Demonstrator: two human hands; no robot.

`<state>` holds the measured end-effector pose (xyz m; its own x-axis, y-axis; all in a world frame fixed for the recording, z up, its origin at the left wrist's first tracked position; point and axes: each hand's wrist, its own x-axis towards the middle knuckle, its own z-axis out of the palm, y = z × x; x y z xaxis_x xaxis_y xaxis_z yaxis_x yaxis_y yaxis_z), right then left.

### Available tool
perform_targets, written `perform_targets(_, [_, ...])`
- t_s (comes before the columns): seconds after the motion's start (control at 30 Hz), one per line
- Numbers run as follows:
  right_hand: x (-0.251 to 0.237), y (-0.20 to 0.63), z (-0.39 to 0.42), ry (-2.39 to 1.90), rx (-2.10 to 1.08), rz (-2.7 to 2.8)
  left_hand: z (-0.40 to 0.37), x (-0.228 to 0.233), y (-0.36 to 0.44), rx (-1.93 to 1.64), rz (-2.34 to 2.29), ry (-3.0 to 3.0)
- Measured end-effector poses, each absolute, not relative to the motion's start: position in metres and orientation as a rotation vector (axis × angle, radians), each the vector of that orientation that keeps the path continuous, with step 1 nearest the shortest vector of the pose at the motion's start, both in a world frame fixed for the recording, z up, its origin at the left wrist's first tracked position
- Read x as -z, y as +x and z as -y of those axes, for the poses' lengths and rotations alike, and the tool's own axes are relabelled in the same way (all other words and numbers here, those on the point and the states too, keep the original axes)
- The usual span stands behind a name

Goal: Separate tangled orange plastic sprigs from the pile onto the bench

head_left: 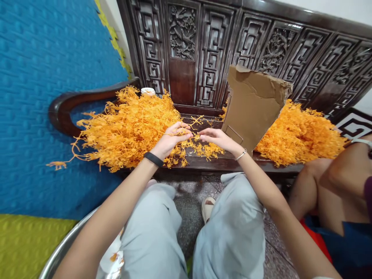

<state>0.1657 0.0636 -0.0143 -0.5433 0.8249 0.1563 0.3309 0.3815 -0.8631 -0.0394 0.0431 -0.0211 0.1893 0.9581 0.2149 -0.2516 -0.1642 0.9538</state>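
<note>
In the head view, my left hand (pixel 173 138), with a black band on its wrist, pinches a thin orange branching piece that looks like soft plastic. Close beside it, my right hand (pixel 215 138) closes thumb and fingertips at the other side of a small spidery orange piece (pixel 197 137) between the hands. Fingers hide part of what each one grips. A big heap of tangled orange pieces (pixel 136 133) lies to the left of my left hand. Loose orange bits (pixel 209 150) are scattered on the dark wooden bench (pixel 200 162) under my hands.
An upright cardboard sheet (pixel 252 106) stands right of my hands, with a second orange heap (pixel 302 133) beyond it. Another person's arm and knee (pixel 328 182) are at the right. A metal basin (pixel 62 248) sits lower left. Behind rises the carved bench back (pixel 183 81).
</note>
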Motion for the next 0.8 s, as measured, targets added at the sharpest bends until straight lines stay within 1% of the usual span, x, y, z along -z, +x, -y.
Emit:
perform_targets(0.13, [0.018,0.157,-0.06,-0.899,-1.222,2.016,-0.033,0.016,-0.035,-1.318,-0.799,1.288])
perform_targets(0.27, [0.017,0.152,-0.055,-0.81,-1.218,1.996,-0.029,0.013,-0.032,-1.331,-0.803,1.3])
perform_targets(0.5, [0.012,0.154,-0.054,-0.834,-1.042,1.752,-0.023,0.006,-0.022,-1.312,-0.861,1.245])
perform_targets(0.67, [0.011,0.152,-0.05,-0.789,-0.978,1.747,-0.023,0.006,-0.018,-1.311,-0.821,1.261])
perform_targets(0.8, [0.012,0.152,-0.049,-0.776,-0.808,1.821,-0.026,0.009,-0.017,-1.17,-0.956,1.25])
